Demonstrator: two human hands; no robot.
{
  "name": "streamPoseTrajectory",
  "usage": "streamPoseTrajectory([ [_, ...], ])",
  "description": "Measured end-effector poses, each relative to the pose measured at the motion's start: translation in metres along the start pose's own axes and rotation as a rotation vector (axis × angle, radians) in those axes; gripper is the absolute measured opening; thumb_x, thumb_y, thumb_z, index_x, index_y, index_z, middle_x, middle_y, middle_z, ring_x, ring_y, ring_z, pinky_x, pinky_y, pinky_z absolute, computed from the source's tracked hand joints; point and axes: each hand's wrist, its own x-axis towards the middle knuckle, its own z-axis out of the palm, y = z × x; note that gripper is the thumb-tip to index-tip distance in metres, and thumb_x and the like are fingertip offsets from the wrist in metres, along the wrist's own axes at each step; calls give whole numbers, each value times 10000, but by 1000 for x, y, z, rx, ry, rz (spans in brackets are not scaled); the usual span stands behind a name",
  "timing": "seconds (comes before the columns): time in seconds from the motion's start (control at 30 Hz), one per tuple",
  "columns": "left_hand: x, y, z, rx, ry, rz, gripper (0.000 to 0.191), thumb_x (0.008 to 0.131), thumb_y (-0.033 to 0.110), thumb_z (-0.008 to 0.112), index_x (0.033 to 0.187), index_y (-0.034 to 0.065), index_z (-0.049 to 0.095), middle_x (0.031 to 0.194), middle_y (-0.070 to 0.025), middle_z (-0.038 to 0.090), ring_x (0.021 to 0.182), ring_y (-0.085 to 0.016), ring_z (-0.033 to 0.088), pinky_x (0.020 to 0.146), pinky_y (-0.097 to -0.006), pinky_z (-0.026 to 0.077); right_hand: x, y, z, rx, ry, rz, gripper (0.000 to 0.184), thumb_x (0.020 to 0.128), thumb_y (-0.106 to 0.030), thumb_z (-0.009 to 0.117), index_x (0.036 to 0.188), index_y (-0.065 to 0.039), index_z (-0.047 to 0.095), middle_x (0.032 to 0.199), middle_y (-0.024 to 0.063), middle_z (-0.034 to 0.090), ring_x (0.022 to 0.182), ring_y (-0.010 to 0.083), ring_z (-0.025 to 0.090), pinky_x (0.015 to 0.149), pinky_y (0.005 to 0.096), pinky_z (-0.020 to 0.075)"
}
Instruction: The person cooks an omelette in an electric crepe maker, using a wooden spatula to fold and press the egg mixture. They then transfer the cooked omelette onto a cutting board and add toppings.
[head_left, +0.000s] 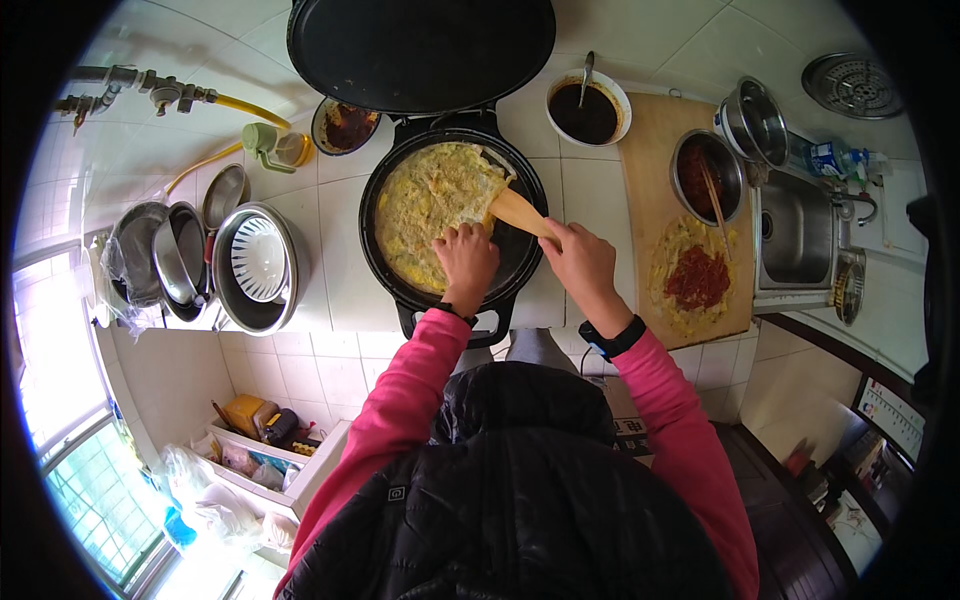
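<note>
A large yellow egg pancake (420, 210) lies in a round black electric griddle (534, 259), whose lid (420, 49) stands raised behind. It covers the left and middle of the pan; dark metal shows at the right. My right hand (581, 262) grips a wooden spatula (521, 212), its blade at the pancake's right edge, where the edge is lifted. My left hand (469, 259) rests with bent fingertips on the pancake's lower right edge; whether it pinches that edge is hidden. Another pancake (664, 262) with red sauce lies on a wooden board (645, 187) at the right.
A bowl of dark sauce (585, 112) with a spoon stands behind right, a smaller sauce bowl (345, 127) behind left. On the board is a steel bowl (686, 176) with chopsticks. Steel basins (296, 262) crowd the left counter; a sink (795, 255) lies far right.
</note>
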Motion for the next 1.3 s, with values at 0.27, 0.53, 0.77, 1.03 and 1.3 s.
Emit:
streamPoseTrajectory([
  [0.27,9,-3,-12,-251,-243,-199,312,771,271,677,1017,81,651,1079,-88,675,1023,-287,622,833,-431,447,-18,6,-14,2,-33,19,277,855,-267,690,1103,-142,686,748,76,628,612,297,645,532,411,511],
  [0.53,-54,-86,-168,-951,-383,302,647,888,154,707,1458,36,422,1440,-148,507,1306,-243,491,1101,-373,369,-45,12,-37,-26,-97,90,306,839,-241,716,1122,-124,703,765,86,643,644,292,647,559,389,510],
  [0.77,-71,-131,-236,-194,-371,246,477,951,10,539,1423,42,481,1267,-124,641,1181,-233,608,1035,-435,428,-16,13,-48,49,31,-23,316,840,-210,729,1141,-121,701,781,89,650,658,285,650,568,370,508],
  [1.03,-91,-106,-129,-100,-302,378,528,862,26,558,1381,106,507,1357,-182,523,1306,-368,444,1067,-456,389,-24,8,-20,-90,-192,-149,295,856,-270,694,1126,-153,710,758,70,633,629,287,636,542,394,498],
  [1.3,-86,-85,-66,-342,-161,358,468,862,83,571,1328,64,532,1325,-170,541,1261,-352,483,1019,-460,415,-26,16,-4,-31,-139,-155,328,853,-313,705,1147,-167,709,750,60,636,635,283,641,535,388,501],
])
